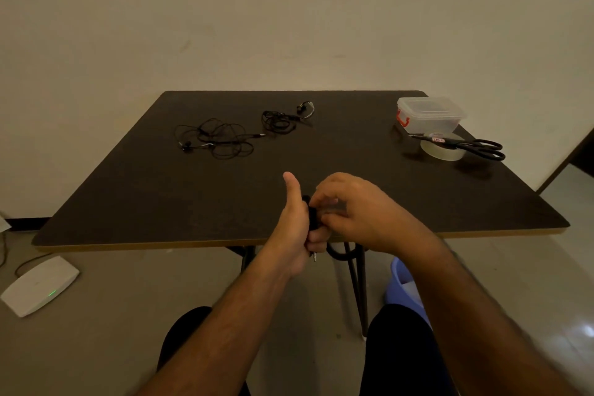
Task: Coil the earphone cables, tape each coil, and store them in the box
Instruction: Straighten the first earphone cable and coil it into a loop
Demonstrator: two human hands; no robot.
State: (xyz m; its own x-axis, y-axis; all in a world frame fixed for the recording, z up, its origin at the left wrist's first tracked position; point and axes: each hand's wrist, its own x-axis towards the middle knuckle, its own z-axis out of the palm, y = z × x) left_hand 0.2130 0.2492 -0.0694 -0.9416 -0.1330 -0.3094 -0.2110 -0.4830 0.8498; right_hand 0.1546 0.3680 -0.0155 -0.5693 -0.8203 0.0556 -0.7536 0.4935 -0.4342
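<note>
Dark table (160, 190) against a plain wall. Left hand (294, 228) at the near edge, thumb up, fingers wrapped around a black earphone cable (311, 219); plug hangs below the fist. Right hand (356, 212) pinches the same cable. Two loose earphones (218, 138) (283, 119) lie farther back. Far right: lidded clear box (429, 114), tape roll (442, 149), scissors (475, 148) resting on the roll.

I sit facing a plain beige wall (289, 10) in dim warm light, my dark tabletop (321, 151) on thin black legs (356, 283) over a grey floor (112, 315), with a white router (38, 286) glowing green at my left.
</note>
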